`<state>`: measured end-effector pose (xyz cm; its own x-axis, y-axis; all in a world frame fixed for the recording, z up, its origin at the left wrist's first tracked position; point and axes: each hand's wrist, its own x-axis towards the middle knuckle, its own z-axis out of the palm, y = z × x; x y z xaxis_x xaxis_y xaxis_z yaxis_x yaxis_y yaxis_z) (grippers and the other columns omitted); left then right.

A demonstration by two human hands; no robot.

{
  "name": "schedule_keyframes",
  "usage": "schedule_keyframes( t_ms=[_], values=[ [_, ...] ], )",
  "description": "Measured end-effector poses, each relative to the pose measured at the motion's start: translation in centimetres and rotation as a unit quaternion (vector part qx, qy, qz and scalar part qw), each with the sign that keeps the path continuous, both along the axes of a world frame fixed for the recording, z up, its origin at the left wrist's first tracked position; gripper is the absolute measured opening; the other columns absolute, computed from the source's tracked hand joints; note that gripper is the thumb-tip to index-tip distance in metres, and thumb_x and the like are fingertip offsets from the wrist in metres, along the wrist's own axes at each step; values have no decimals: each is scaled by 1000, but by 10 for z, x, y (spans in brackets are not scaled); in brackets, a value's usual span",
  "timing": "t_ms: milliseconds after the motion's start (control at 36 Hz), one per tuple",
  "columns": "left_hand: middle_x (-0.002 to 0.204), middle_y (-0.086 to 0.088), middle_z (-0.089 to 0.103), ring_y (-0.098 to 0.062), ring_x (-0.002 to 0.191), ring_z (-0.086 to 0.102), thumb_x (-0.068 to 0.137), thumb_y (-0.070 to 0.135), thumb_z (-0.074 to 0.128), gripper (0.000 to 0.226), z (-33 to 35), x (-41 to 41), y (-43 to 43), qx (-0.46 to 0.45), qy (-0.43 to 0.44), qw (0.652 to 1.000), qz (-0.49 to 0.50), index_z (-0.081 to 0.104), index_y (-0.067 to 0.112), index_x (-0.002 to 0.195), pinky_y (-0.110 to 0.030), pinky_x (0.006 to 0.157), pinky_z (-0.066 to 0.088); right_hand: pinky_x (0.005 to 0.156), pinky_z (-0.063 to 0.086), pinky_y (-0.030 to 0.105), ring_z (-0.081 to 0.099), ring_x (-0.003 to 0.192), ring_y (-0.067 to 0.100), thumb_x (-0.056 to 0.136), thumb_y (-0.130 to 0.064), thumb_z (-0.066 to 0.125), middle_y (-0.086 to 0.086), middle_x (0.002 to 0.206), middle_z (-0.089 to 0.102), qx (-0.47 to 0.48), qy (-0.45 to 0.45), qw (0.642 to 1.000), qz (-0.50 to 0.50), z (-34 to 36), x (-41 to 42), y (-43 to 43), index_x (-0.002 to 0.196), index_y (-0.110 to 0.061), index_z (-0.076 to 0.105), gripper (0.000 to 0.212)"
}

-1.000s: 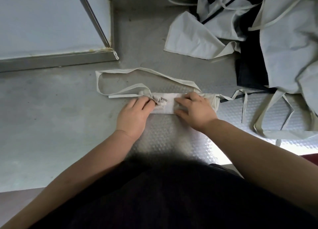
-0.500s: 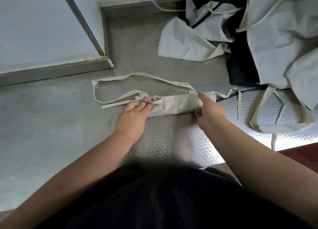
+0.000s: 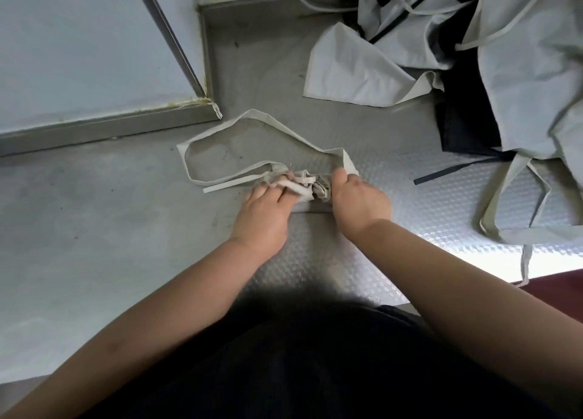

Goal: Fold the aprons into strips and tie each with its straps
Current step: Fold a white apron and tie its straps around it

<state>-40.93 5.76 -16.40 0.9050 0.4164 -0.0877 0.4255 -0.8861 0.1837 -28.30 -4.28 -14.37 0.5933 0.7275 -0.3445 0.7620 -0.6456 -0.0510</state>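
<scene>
While the left hand (image 3: 262,210) stays pressed on the left end of the apron (image 3: 310,187), its fingers laid flat and close together, the right hand (image 3: 359,201) has brought the far end in. Half a second ago the strip lay long across the table (image 3: 94,213); now it is a short bundle between the two hands. The right thumb and curled fingers grip the bundle's right end. The straps (image 3: 182,150) still lie in a loose loop behind it. Folding looks nearly done, so wrapping and tying should come next. The other aprons (image 3: 520,71) lie heaped at far right.
</scene>
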Motion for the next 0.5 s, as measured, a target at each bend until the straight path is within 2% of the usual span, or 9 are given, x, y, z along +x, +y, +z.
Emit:
schedule_keyframes(
  t_ms=[56, 111, 139, 194, 250, 361, 417, 472, 500],
  values=[
    [116, -14, 62, -38, 103, 57, 75, 21, 51, 48, 3, 2, 0, -34, 8, 999, 12, 62, 5, 118, -46, 91, 48, 69, 38, 35, 57, 101, 33, 92, -15, 43, 13, 118, 52, 10, 41, 999, 28, 4, 2, -3, 124, -8, 35, 33],
    [103, -17, 63, -38, 96, 58, 76, 38, 49, 52, 5, 7, 0, -37, 15, 999, 25, 63, 2, 111, -42, 87, 50, 75, 41, 36, 56, 106, 33, 95, -33, 42, 11, 120, 53, 34, 65, 996, 52, 7, 4, -7, 134, -14, 32, 45],
    [101, -19, 63, -39, 94, 59, 78, 40, 54, 53, 7, 11, 0, -39, 22, 999, 30, 62, 1, 111, -42, 86, 50, 77, 43, 36, 56, 106, 33, 96, -34, 39, 11, 120, 55, 45, 53, 996, 62, 7, 6, -8, 137, -15, 31, 46],
    [103, -22, 61, -41, 95, 58, 78, 31, 68, 51, 7, 18, 0, -36, 34, 998, 25, 60, 2, 119, -43, 83, 49, 73, 42, 34, 57, 104, 32, 98, -22, 36, 12, 119, 57, 45, 4, 996, 79, 4, 8, -10, 140, -14, 31, 43],
    [100, -18, 64, -38, 87, 61, 71, 15, 72, 49, 5, 20, 0, -1, 40, 999, -1, 63, 6, 118, -39, 71, 53, 71, 40, 35, 56, 104, 33, 96, -12, 36, 13, 119, 55, 21, -26, 996, 88, 2, 7, -11, 142, -11, 28, 47],
    [108, -12, 66, -34, 86, 64, 74, 14, 44, 48, 0, 16, 1, 80, 50, 994, -51, 66, 7, 115, -34, 62, 56, 82, 42, 39, 55, 107, 35, 95, -6, 31, 16, 123, 52, -14, -48, 994, 96, -1, 2, -9, 140, -2, 26, 46],
    [108, -13, 67, -35, 88, 64, 74, 15, 32, 55, -3, 16, -1, 76, 70, 994, -47, 66, 4, 116, -35, 65, 58, 83, 42, 38, 54, 107, 33, 95, -7, 30, 15, 123, 52, -21, -49, 993, 103, -4, 4, -7, 138, -3, 28, 43],
    [114, -14, 65, -35, 96, 62, 77, 16, 43, 49, 3, 20, -5, 82, 87, 992, -37, 63, 5, 120, -36, 76, 56, 85, 41, 37, 53, 109, 32, 95, -9, 31, 13, 124, 52, -24, -34, 993, 110, -3, 5, -6, 135, -4, 31, 41],
    [126, -14, 58, -35, 108, 56, 81, 16, 49, 50, 6, 22, -8, 63, 96, 993, -33, 56, 6, 129, -37, 88, 51, 86, 41, 37, 52, 110, 32, 95, -12, 31, 13, 125, 51, -26, -23, 993, 112, -2, 5, -7, 136, -6, 31, 41]
  ],
)
